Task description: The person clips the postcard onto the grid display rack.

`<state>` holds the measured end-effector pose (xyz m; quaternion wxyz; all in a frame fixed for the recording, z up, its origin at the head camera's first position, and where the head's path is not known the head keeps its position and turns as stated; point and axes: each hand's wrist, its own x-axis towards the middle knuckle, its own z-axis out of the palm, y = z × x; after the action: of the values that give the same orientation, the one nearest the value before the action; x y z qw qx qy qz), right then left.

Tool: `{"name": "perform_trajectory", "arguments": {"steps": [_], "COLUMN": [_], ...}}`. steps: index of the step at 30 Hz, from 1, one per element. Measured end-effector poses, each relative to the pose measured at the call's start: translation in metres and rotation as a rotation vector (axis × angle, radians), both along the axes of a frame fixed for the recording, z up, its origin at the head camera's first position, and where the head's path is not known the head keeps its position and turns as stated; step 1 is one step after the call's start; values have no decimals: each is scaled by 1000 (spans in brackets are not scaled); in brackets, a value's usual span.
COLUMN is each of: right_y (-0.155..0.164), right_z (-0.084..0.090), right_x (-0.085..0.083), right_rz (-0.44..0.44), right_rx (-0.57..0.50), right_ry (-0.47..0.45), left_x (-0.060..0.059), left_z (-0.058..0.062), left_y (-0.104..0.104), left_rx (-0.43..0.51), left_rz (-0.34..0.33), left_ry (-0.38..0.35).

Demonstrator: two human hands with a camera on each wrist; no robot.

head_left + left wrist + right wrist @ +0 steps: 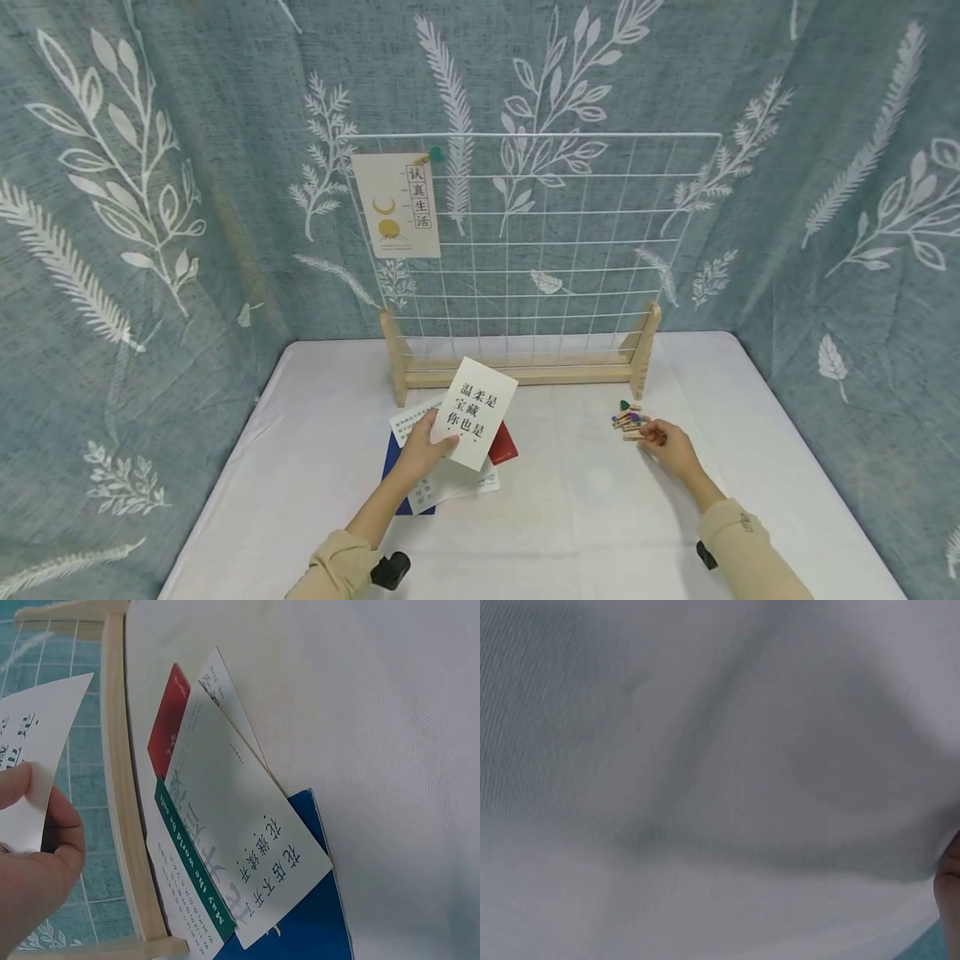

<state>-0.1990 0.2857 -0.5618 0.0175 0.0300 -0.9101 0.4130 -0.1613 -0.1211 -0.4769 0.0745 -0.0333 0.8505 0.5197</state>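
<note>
- Leaf-print blue curtains close in a white desk (pixel 570 517), and a wire grid (pixel 540 250) in a wooden stand sits at the back.
- My left hand (pixel 426 450) pinches a white card (pixel 477 412) by its lower edge, lifted off the card pile (pixel 247 855) and tilted toward the grid.
- My right hand (pixel 669 448) is at the little heap of clothespins (pixel 628 420), fingers curled onto one; I cannot tell if it is gripped.
- I judge this the fetch-a-pin step; next calls for raising the card to a wire and clipping it.
- One card (pixel 396 205) hangs already at the top left corner under a pin, so free squares lie beside it; nothing blocks the way.
</note>
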Motion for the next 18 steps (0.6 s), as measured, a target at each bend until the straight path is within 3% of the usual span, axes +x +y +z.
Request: {"name": "perform_trajectory", "arguments": {"steps": [11, 18], "right_y": [-7, -9], "right_z": [4, 6], "right_x": [4, 6], "right_rz": [-41, -70], "right_rx": [-41, -17], "right_ry": [-41, -65], "left_x": [0, 1], "left_z": [-4, -1], "left_y": [5, 8], "left_rx": [33, 35], "left_rz": [-42, -48], "left_ry": [30, 39]}}
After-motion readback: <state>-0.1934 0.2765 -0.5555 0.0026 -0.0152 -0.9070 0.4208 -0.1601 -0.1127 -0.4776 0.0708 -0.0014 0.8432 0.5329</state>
